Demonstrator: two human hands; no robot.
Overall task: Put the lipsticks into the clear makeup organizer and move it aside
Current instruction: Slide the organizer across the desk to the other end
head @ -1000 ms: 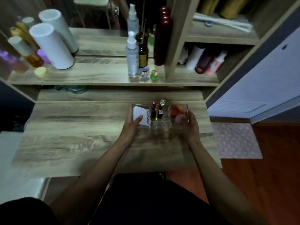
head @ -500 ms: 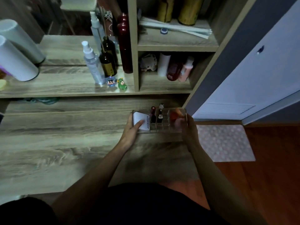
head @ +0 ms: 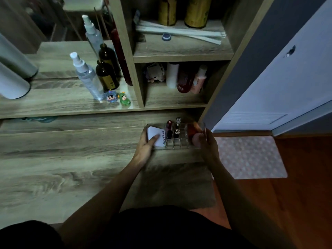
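The clear makeup organizer [head: 181, 141] sits near the right end of the wooden tabletop, close under the shelf. Two lipsticks stand upright in its middle slots: a dark red one [head: 169, 129] and a black one with a silver cap [head: 177, 127]. A white "4U2skin" compact [head: 156, 137] fills its left section, and reddish sponges [head: 193, 131] fill the right. My left hand [head: 146, 147] grips the organizer's left end, thumb on the compact. My right hand [head: 206, 142] grips its right end.
A shelf above holds a spray bottle [head: 86, 74], a brown diffuser bottle [head: 106, 74], two small figurines [head: 117, 99] and white cylinders [head: 12, 81]. Cubbies at right hold more bottles [head: 185, 78]. The tabletop's right edge [head: 210, 177] borders a pink mat [head: 249, 157].
Both hands have carried the organizer rightward along the table toward its right end, below the cubbies. The view has swung right with it.
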